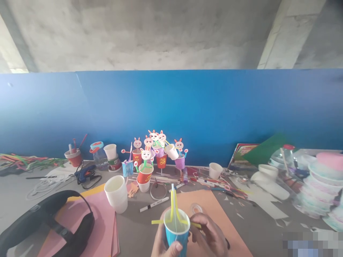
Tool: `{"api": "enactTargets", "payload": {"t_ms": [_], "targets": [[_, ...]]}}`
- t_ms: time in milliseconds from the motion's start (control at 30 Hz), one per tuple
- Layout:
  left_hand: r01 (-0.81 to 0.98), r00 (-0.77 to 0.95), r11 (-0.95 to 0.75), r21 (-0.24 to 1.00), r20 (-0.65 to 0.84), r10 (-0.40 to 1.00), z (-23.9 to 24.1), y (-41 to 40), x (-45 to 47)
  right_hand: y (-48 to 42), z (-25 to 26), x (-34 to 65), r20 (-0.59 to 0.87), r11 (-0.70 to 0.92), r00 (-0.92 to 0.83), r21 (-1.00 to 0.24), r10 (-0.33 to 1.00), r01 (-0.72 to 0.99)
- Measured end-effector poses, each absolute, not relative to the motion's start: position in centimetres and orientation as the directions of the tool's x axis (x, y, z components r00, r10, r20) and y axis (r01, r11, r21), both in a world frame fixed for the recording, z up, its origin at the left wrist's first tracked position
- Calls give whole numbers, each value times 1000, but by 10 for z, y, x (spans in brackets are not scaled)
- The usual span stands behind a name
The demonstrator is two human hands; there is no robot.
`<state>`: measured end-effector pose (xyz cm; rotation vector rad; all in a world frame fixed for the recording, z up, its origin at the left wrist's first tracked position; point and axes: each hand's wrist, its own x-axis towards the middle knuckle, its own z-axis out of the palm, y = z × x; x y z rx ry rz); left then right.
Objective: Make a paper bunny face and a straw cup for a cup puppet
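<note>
At the bottom centre my left hand (164, 245) is wrapped round a blue paper cup (177, 232), thumb across its front. Yellow and white straws (173, 204) stick up out of the cup, and a yellow straw runs crosswise through its rim. My right hand (209, 235) is closed beside the cup, pinching the right end of that crosswise yellow straw (196, 225). Both hands are over an orange paper sheet (214, 210).
Finished bunny-face cup figures (155, 153) stand against the blue board. A stack of white cups (117, 193), a marker (154, 204), a tape ring (158, 191), pink paper (100, 221), a black headset (48, 223), a glue gun (85, 175), and stacked bowls (321, 185) surround the hands.
</note>
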<state>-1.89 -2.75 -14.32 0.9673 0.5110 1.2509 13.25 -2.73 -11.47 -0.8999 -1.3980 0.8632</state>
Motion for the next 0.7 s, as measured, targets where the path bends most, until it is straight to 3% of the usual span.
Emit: {"api": "enactTargets", "payload": {"t_ms": [133,300,700], "targets": [[-542,247,-3,840,163,955,-140,-27,-20,-24,-122,139,464,462,60,-885,884,48],[-548,265,28,836,142,954,-140,-28,-21,-26,-120,134,403,403,14,-915,915,-6],[-538,248,19,843,136,959,-141,-28,-21,-26,-113,139,526,505,56,-837,848,211]]}}
